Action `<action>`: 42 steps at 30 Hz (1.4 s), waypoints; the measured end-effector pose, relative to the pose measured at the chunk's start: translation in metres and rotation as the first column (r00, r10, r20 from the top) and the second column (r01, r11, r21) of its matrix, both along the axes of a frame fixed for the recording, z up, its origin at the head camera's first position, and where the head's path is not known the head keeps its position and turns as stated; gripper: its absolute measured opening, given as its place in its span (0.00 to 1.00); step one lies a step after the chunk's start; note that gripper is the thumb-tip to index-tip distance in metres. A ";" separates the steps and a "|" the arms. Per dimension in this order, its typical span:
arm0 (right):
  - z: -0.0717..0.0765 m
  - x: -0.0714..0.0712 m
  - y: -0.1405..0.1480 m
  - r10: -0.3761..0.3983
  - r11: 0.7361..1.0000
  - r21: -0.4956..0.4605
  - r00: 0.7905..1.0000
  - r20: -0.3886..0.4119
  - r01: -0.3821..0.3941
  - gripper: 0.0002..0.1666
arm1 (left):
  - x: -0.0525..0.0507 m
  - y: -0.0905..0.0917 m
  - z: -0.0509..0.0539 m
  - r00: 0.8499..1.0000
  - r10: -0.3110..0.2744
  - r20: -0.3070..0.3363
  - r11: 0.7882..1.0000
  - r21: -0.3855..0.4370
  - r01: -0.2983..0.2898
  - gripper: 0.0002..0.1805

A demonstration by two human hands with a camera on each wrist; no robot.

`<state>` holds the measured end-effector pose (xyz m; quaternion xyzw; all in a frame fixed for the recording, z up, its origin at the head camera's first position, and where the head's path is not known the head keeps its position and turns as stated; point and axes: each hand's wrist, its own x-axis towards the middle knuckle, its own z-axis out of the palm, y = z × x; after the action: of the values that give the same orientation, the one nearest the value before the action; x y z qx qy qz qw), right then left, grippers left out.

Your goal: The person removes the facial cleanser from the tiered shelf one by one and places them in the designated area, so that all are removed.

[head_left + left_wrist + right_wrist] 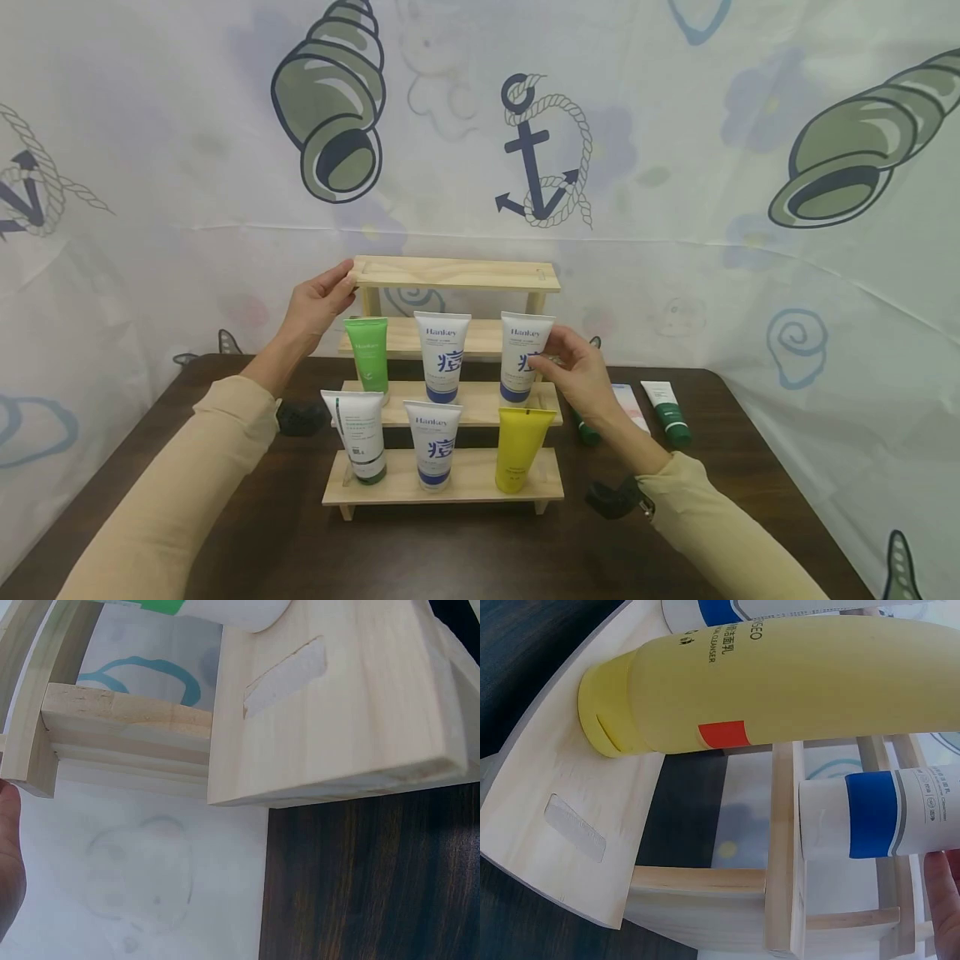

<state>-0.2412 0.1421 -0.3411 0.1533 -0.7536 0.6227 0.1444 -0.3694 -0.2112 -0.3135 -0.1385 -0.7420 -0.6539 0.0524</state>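
Note:
A tiered wooden display rack stands on the dark table. My left hand grips the left end of its top shelf; only part of that hand shows in the left wrist view. On the second shelf from the bottom, my right hand pinches a white cleanser tube with a blue band by its right side. That tube stands upright on its cap, right of another white tube and a green tube. Below are a white tube with a green cap, a blue-banded white tube and a yellow cleanser tube.
Right of the rack, a white and green tube lies on the table. Beside it is a pale pink and white item, partly hidden by my right arm. A patterned cloth hangs behind the table.

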 end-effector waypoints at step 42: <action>0.029 0.021 0.027 -0.092 0.994 -0.071 0.990 -0.107 0.085 0.18 | -0.002 0.000 0.000 1.000 -0.002 0.018 0.999 0.049 0.001 0.35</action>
<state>-0.2197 0.1695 -0.3126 0.1490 -0.7294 0.6310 0.2182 -0.3709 -0.2113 -0.3131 -0.1317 -0.7259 -0.6733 0.0486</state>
